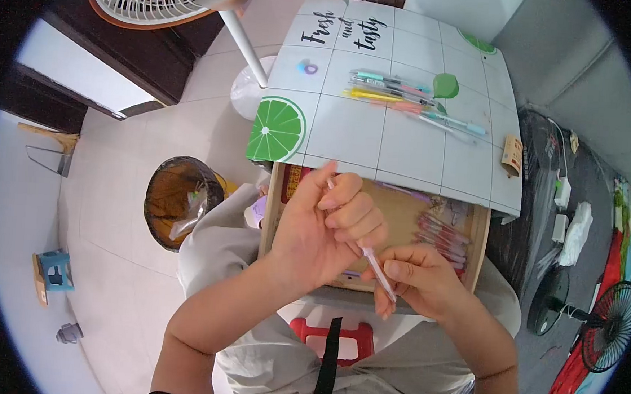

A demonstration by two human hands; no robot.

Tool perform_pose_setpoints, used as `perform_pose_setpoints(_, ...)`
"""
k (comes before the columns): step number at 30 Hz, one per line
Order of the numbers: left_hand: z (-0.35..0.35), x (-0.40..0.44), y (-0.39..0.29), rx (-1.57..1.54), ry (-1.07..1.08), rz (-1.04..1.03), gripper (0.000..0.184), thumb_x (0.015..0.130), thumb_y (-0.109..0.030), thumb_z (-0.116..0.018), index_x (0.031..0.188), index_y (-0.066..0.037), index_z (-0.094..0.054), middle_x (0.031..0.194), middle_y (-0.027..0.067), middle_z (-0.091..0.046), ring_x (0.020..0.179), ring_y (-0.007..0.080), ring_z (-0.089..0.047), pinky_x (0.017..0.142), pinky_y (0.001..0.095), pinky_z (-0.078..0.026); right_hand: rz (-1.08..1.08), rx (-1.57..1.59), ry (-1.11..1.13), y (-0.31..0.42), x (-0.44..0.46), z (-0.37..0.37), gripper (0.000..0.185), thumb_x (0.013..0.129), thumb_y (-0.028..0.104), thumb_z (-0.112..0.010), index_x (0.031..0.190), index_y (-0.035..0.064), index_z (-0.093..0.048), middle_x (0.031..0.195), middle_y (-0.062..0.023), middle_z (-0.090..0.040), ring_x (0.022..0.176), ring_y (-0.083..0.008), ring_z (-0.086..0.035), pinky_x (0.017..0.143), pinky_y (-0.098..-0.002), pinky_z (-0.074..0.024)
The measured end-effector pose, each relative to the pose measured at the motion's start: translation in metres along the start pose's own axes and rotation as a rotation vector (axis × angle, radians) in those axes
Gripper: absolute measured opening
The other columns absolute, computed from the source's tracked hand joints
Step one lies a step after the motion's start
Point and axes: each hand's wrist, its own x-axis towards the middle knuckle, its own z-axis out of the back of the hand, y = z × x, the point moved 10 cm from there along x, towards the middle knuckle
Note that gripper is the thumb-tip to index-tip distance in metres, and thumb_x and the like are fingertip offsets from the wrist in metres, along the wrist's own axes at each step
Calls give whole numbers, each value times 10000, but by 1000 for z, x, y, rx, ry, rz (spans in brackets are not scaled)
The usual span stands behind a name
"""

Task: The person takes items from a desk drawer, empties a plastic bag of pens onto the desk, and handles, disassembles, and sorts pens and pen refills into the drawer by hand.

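A slim pale pink pen (379,274) slants down to the right over the open drawer. My left hand (332,227) is closed around its upper part, with a bit of the pen showing above the fist by the thumb. At the lower end, my right hand (422,279) has its thumb and bent fingers against the pen. Behind the hands, the wooden drawer (480,243) holds a bundle of pink and red pens (443,237) at its right side. Part of the drawer's inside is hidden by my hands.
Several pens (408,101) lie on the white tabletop (344,137), with a small purple ring-shaped thing (310,69) to their left. A lined waste bin (181,203) and a standing fan (231,33) are at left. A small black fan (607,327) stands at right.
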Motion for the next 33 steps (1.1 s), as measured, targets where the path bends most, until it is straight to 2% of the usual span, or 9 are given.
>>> perform_pose_setpoints(7,0,1,1,-17,32,29,488,962,-462,-221,580,-164,-279,499,-48,-206,485,105,-222,545,266,-280,16,8,29,2,1,-3,367,912,262,-501,1009,-88,-558,665,-163,-615,573,-225,-626,515,-288,-500)
perform_pose_setpoints(9,-1,2,1,-26,43,29,496,960,-472,-216,578,-164,-281,496,-46,-210,482,107,-222,545,265,-280,3,38,71,2,-1,-7,355,939,254,-466,1064,-65,-559,709,-121,-630,614,-148,-587,550,-243,-449)
perform_pose_setpoints(14,-2,1,1,-33,58,21,522,952,-504,-202,567,-161,-280,480,-41,-220,464,112,-220,537,269,-280,-5,23,73,2,0,-7,341,932,241,-477,1058,-66,-560,716,-119,-631,630,-153,-597,558,-241,-451)
perform_pose_setpoints(20,-13,1,-1,149,164,14,518,960,-482,-174,554,-168,-242,459,-52,-184,434,112,-187,497,280,-252,-1,-25,62,-1,3,-3,311,921,214,-493,1041,-64,-562,752,-113,-628,676,-165,-611,588,-250,-463)
perform_pose_setpoints(22,-5,0,1,71,96,37,504,954,-441,-259,543,-150,-242,457,-35,-179,425,123,-176,490,281,-268,-5,-36,49,-3,3,-2,306,919,210,-495,1038,-63,-563,764,-112,-626,688,-169,-612,600,-257,-468)
perform_pose_setpoints(29,0,1,0,61,70,50,438,955,-362,-312,580,-143,-253,475,-27,-215,452,124,-186,486,276,-253,-12,-9,52,-6,6,-4,304,920,207,-497,1054,-58,-563,777,-98,-620,707,-177,-608,654,-279,-483)
perform_pose_setpoints(31,3,3,-9,315,56,-5,365,956,-323,-347,665,-106,-380,537,1,-349,505,111,-300,523,273,-320,-8,-18,55,-5,6,-4,301,920,207,-497,1053,-54,-568,776,-95,-621,706,-175,-606,660,-281,-484)
perform_pose_setpoints(32,1,3,-12,313,52,-10,365,956,-323,-347,665,-106,-380,537,1,-349,505,111,-300,523,273,-320,8,-154,17,-2,7,2,301,912,213,-512,1046,-49,-577,778,-92,-623,707,-170,-606,664,-282,-484)
perform_pose_setpoints(33,0,1,-40,883,-109,-236,290,958,-279,-364,751,-90,-439,611,6,-428,584,107,-395,608,260,-360,24,-291,-20,1,8,9,301,905,218,-527,1039,-44,-586,779,-89,-625,708,-166,-606,668,-283,-484)
